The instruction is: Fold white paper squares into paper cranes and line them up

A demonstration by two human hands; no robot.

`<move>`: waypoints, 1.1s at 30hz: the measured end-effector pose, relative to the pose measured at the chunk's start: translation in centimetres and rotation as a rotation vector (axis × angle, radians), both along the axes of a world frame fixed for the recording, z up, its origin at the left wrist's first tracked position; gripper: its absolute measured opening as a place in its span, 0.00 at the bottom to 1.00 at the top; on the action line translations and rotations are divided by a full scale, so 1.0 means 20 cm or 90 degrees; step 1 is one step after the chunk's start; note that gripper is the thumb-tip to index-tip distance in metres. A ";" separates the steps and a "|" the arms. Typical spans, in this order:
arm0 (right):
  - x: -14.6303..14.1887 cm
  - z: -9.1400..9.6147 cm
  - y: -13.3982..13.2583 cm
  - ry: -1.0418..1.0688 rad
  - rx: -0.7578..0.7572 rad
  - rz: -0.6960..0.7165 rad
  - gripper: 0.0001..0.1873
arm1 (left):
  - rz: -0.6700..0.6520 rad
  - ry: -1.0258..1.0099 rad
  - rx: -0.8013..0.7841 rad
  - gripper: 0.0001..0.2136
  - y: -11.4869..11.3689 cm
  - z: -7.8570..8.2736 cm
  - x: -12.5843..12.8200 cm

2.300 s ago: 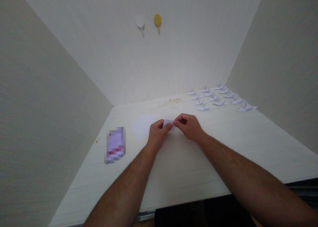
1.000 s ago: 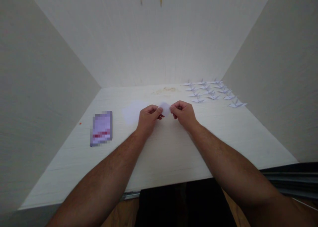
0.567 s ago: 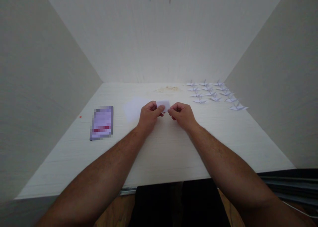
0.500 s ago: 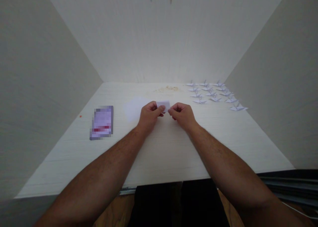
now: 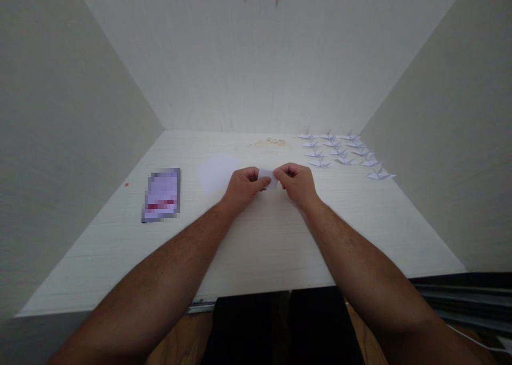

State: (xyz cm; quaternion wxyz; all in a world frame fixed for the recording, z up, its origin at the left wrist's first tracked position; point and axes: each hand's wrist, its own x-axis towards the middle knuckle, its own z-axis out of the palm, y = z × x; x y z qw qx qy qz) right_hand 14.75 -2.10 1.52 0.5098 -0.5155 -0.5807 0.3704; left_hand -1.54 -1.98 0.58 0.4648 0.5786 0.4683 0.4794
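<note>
Both my hands meet over the middle of the white table [image 5: 260,237]. A small folded white paper [image 5: 268,176] is pinched between them: my left hand [image 5: 243,186] grips its left edge with thumb and fingers closed, my right hand [image 5: 296,183] grips its right edge the same way. The paper is held just above the tabletop. Much of it is hidden by my fingers.
A flat white sheet [image 5: 216,172] lies just left of my hands. A purple pack [image 5: 161,195] lies further left. Several folded white paper cranes [image 5: 340,153] stand in rows at the back right. Walls enclose the table on three sides.
My hands have stayed together on the paper, shifting it slightly lower and closer to the table. The view tilted down, so the wall hooks moved out at the top.
</note>
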 end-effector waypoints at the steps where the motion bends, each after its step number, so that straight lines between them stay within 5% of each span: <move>1: 0.00 0.00 0.00 0.000 0.006 -0.004 0.10 | -0.002 0.005 0.001 0.10 0.00 -0.01 0.00; 15: 0.01 0.01 0.00 -0.030 0.024 0.051 0.07 | -0.017 0.072 0.046 0.10 -0.02 0.02 0.02; 23: -0.01 0.01 -0.01 0.015 0.020 0.084 0.08 | -0.036 -0.003 0.042 0.11 -0.02 0.01 0.02; 28: -0.01 0.02 -0.01 0.017 0.041 0.058 0.07 | -0.070 0.100 0.041 0.11 -0.03 0.02 0.02; 33: 0.00 0.02 0.00 0.001 0.048 0.015 0.08 | -0.028 0.060 0.030 0.09 -0.03 0.03 0.02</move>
